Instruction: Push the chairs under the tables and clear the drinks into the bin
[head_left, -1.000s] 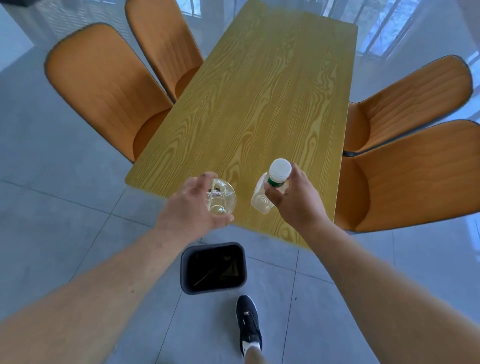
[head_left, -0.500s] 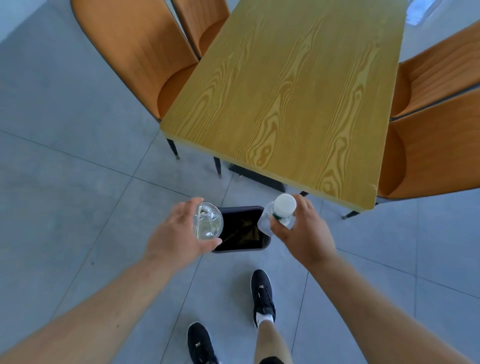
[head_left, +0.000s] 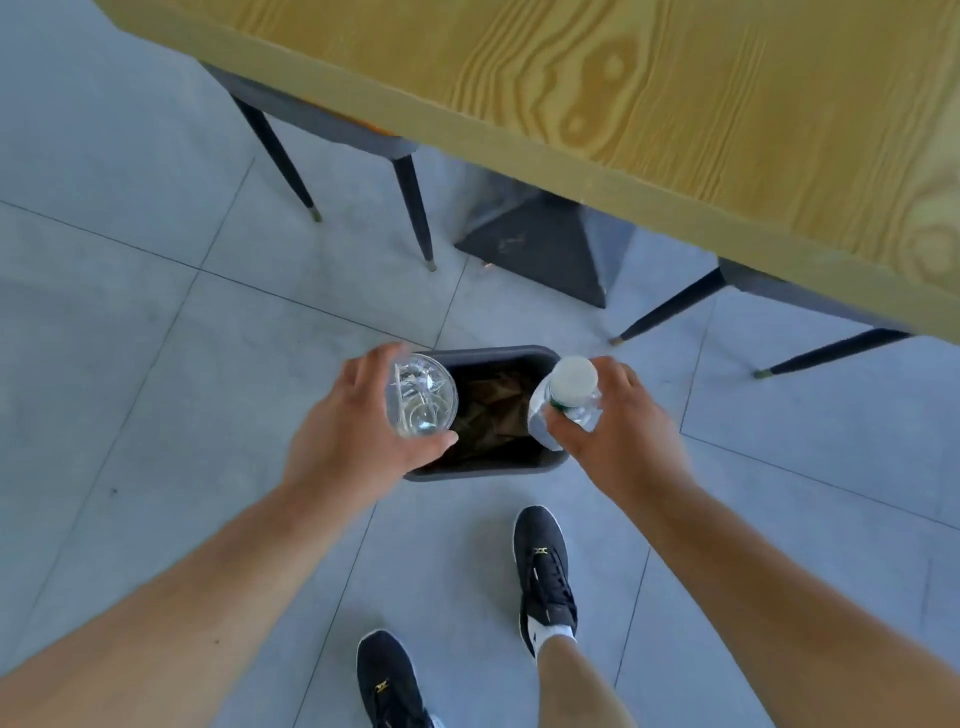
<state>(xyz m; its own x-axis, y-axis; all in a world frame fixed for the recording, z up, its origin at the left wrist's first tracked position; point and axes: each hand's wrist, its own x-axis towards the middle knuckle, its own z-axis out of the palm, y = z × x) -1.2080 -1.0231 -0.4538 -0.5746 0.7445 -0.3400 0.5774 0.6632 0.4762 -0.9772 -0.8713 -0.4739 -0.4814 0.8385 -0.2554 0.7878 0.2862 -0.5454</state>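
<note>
Clear plastic cup (head_left: 422, 399) clamped in left hand (head_left: 358, 436) fingers, capped bottle (head_left: 563, 402) gripped by right hand (head_left: 618, 441), both above bin (head_left: 483, 470), bin contents murky

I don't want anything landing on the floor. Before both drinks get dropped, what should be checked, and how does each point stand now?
1. Left hand holds the clear cup: ok.
2. Right hand holds the capped bottle: ok.
3. Cup over the bin opening: not ok, it overlaps the left rim.
4. Bottle over the opening: not ok, it overlaps the right rim.
5. Room in the bin: ok, only some brown scraps show inside.
6. Cup empty: cannot tell.
</note>
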